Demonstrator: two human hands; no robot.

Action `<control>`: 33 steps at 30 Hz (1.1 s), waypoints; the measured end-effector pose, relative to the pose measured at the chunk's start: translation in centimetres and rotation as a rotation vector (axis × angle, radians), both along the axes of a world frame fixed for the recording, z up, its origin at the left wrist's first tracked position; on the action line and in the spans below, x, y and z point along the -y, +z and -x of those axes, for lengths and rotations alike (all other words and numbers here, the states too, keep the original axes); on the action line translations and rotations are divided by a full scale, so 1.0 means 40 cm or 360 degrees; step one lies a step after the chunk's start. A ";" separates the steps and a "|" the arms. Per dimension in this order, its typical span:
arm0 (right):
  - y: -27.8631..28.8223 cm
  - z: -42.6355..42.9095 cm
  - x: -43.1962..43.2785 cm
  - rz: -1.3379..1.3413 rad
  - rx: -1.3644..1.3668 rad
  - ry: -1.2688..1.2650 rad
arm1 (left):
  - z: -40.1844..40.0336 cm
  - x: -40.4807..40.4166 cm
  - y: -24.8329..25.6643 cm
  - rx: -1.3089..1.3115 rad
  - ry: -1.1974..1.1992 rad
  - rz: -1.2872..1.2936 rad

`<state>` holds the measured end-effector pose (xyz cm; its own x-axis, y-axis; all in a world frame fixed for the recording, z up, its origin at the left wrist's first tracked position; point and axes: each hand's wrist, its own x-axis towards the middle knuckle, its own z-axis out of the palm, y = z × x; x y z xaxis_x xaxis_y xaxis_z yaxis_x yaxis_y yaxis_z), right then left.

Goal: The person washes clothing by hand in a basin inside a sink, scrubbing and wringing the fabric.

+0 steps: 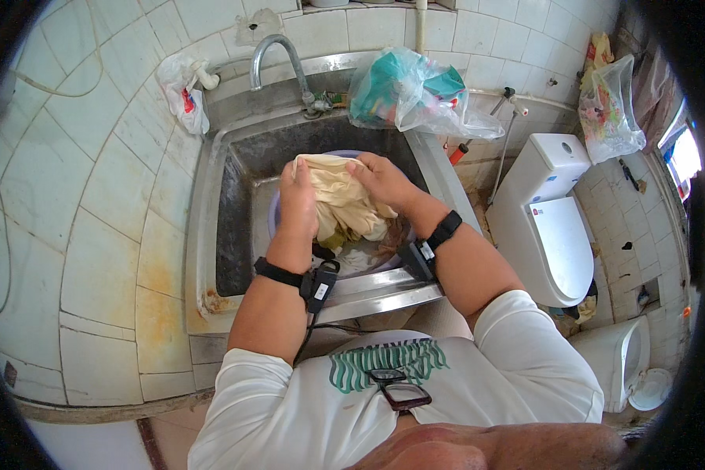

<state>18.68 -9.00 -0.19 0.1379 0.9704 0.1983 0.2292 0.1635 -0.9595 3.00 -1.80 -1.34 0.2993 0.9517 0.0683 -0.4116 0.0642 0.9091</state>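
Between my two hands a cream-coloured cloth garment (343, 188) is stretched by its upper edge. My left hand (298, 200) grips its left corner, and my right hand (382, 179) pinches the right side with the thumb on top. The lower folds hang into a purple-blue plastic basin (274, 214) that stands in the stainless steel sink (235, 176). In the basin, below the cream cloth, lie a white cloth (355, 259), a brown cloth (392, 235) and something dark. My forearms and the cloth hide much of the basin.
A curved metal faucet (276, 40) rises behind the basin. A clear plastic bag (414, 94) with teal contents sits on the sink's back right corner. Another white bag (182, 94) hangs at the left wall. To the right stand a white toilet (558, 235) and a white bin (614, 358).
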 end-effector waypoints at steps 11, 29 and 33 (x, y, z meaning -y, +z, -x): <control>0.061 0.094 0.073 -0.0368 0.0980 -0.0005 | -0.029 0.059 0.002 0.0384 -0.0744 0.0735; 0.014 0.107 0.012 -0.0198 0.1024 -0.0504 | -0.060 0.090 -0.009 0.0363 -0.0636 0.0854; 0.005 0.075 -0.007 -0.0060 0.0771 -0.0684 | -0.073 0.079 -0.024 0.0328 -0.0700 0.0865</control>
